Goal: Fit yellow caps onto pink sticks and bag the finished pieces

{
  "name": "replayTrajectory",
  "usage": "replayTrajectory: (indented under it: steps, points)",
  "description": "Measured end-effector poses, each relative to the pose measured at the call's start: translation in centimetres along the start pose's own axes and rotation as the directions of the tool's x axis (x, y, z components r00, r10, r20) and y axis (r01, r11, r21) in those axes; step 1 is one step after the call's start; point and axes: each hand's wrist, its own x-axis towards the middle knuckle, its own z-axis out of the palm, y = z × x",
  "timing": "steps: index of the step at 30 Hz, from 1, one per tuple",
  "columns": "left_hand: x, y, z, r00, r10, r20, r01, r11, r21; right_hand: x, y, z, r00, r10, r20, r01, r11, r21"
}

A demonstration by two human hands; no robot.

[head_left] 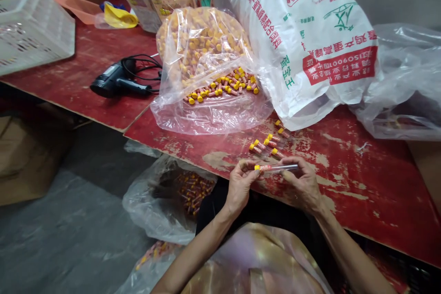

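My left hand [239, 183] pinches the yellow-capped end of a small red-and-white piece [262, 167] at the mouth of a clear plastic tube [284, 167]. My right hand [303, 183] grips that tube, held level just above the near edge of the red table [361, 179]. Several loose yellow-capped pieces [267, 143] lie on the table just beyond my hands. A clear bag [206, 73] full of the same pieces lies open behind them, with some spilling at its mouth.
A large white printed sack [303, 32] and a clear plastic bag [406, 82] sit at the back right. A black heat gun [117, 82] with cord, a white basket [31, 23] and packets lie left. Another bag of pieces [179, 193] hangs below the table.
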Motion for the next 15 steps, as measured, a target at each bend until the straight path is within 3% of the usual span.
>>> replayTrajectory:
  steps: [4, 7, 10, 15]
  points:
    - [-0.6, -0.8, 0.5, 0.999, -0.016, -0.029, 0.018, 0.998, 0.061, -0.2, -0.1, 0.7, 0.989, -0.064, 0.132, 0.083, 0.986, -0.146]
    - [-1.1, -1.4, 0.6, 1.000, 0.003, -0.019, -0.001, 0.992, 0.130, -0.5, 0.4, 1.3, 0.956, -0.148, 0.254, 0.214, 0.943, -0.256]
    - [-1.5, -2.2, 0.7, 1.000, -0.004, 0.013, 0.002, 0.988, 0.154, -1.0, 1.3, 1.8, 0.932, -0.239, 0.274, 0.333, 0.864, -0.378]
    - [-1.3, -2.8, 0.9, 0.997, -0.031, 0.070, 0.014, 0.975, 0.221, -0.2, 1.4, 1.9, 0.924, -0.218, 0.313, 0.346, 0.825, -0.446]
